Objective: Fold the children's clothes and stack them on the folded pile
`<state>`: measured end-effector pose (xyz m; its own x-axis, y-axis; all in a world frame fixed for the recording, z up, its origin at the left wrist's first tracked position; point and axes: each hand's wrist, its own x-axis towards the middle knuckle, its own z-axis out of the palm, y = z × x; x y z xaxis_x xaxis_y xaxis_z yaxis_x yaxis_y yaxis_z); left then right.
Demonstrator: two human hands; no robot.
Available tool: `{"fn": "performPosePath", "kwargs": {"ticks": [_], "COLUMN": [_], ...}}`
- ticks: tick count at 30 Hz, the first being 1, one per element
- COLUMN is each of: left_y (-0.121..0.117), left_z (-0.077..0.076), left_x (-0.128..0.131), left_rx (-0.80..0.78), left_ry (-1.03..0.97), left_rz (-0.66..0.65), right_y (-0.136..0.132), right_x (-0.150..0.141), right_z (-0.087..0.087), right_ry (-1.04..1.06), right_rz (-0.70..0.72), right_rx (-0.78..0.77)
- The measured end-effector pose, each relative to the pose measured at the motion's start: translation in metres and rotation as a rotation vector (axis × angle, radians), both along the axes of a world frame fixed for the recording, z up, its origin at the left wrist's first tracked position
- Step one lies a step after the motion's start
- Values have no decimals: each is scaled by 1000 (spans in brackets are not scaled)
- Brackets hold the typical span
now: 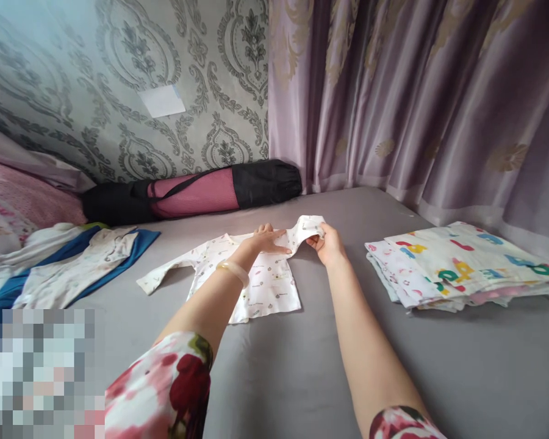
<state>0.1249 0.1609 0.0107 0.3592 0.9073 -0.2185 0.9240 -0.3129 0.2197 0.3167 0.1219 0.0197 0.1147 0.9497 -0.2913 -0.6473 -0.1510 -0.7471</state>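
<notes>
A small white baby shirt [269,283] with a fine print lies spread on the grey bed sheet [274,378]. One of its sleeves stretches out flat to the left. My left hand [268,239] rests on the upper right part of the shirt, fingers spread near the shoulder. The other sleeve is lifted off the sheet, its cuff pinched in my right hand [327,244] between thumb and fingers. A pale bangle circles my left wrist.
Folded printed cloths [466,262] are stacked at the right. Blue and white clothes [77,262] lie at the left. A black and pink mesh bag [196,195] lies along the patterned wall, beside purple curtains [393,91].
</notes>
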Motion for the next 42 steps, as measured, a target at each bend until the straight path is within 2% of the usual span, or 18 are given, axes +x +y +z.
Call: {"fn": "performPosePath", "kwargs": {"ticks": [5,10,14,19,21,23,25,27,30,34,37,39,42], "left_y": [6,2,-18,-61,-77,-88,-94,-96,-97,-96,-91,-86,-79], "left_z": [6,8,13,7,-1,-11,-18,-23,-23,-21,-24,-26,-31], "left_x": [6,7,-11,-50,-63,-72,-77,-79,-79,-77,-76,-75,-75], "left_rx": [-38,-14,-51,-41,-65,-79,-71,-44,7,32,95,141,194], "left_ry": [1,-62,-374,-939,-1138,-1292,-1382,-1395,-1303,-1159,-1049,-1032,-1114], "left_rz": [3,16,99,457,543,593,622,629,591,512,516,523,533], "right_y": [-2,-3,-3,-10,-18,-28,-37,-40,-34,-14,-4,-2,-1], "right_x": [-23,-39,-47,-65,-75,-84,-90,-91,-83,-55,-35,-29,-30], "right_z": [-2,-7,-9,-7,-7,-6,-6,-5,-4,-4,-7,-11,-21], "right_ry": [42,34,27,-109,-230,-365,-454,-472,-425,-386,-394,-434,-562], "right_rz": [102,110,114,111,213,411,587,657,591,317,155,110,101], "right_rx": [7,-22,-29,-16,71,183,257,264,235,182,113,91,110]}}
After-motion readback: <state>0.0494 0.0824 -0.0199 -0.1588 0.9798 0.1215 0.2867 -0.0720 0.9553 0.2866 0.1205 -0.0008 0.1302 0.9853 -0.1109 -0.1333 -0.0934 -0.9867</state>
